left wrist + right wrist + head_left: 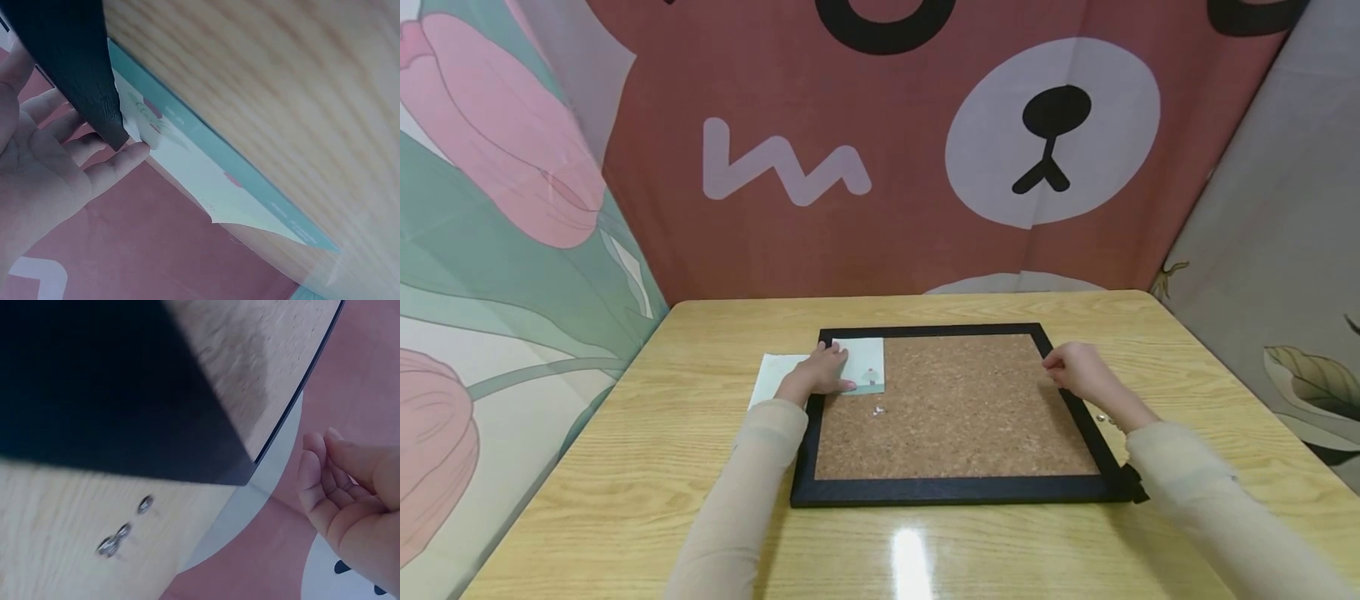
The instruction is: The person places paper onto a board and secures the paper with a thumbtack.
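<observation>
Beyond pale sleeves (pixel 1225 508), flimsy card (pixel 868 360), best edge-held, is touched by the loosened left grip (pixel 823 371); the right grip (pixel 1079 372) is curled, seemingly empty.

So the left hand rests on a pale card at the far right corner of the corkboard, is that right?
Wrong corner: the left hand rests on a pale card at the far left corner of the corkboard, as the head view shows.
</observation>
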Demonstrator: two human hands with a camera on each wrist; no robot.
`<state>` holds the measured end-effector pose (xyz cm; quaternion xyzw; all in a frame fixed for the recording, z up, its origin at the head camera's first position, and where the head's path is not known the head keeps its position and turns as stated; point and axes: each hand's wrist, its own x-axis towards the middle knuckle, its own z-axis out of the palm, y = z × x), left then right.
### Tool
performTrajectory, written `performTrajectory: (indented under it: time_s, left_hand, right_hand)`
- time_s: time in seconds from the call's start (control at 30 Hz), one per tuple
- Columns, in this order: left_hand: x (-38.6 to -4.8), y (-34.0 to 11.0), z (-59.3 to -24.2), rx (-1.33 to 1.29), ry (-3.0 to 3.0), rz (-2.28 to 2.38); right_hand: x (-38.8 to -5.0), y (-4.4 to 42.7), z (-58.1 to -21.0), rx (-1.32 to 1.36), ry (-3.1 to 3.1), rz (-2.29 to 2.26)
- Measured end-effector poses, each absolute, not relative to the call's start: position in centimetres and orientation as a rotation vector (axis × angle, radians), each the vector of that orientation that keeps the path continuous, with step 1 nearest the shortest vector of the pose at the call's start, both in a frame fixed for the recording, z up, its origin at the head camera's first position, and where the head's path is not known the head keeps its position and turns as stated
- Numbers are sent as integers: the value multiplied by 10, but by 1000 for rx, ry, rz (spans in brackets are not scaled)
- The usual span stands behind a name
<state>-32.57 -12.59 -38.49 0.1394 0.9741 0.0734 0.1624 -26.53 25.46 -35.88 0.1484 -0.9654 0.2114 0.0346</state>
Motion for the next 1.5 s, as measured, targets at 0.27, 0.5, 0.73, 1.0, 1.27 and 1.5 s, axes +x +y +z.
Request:
performTrajectory:
  time_s: [0.27,0.5,0.73,1.0,1.27,1.5]
  left_hand:
    - [-325,-128,-385,393,2777,215]
    - [-324,-128,-385,399,2770,209]
    - [-325,-128,-387,395,2784,235]
    - [-323,-130,-387,387,2782,234]
    - [-324,-130,-388,402,2789,238]
    - [-324,-127,-385,397,2786,230]
  right_hand:
    - [-271,226,-355,568,-2917,697]
    - [-275,205,-359,571,-2911,672]
    - [-280,193,-366,540,-2926,671]
    - [-283,178,-369,501,-2902,618]
    - [-290,162,-368,543,-3002,839]
    - [-296,148,-372,654,-2935,895]
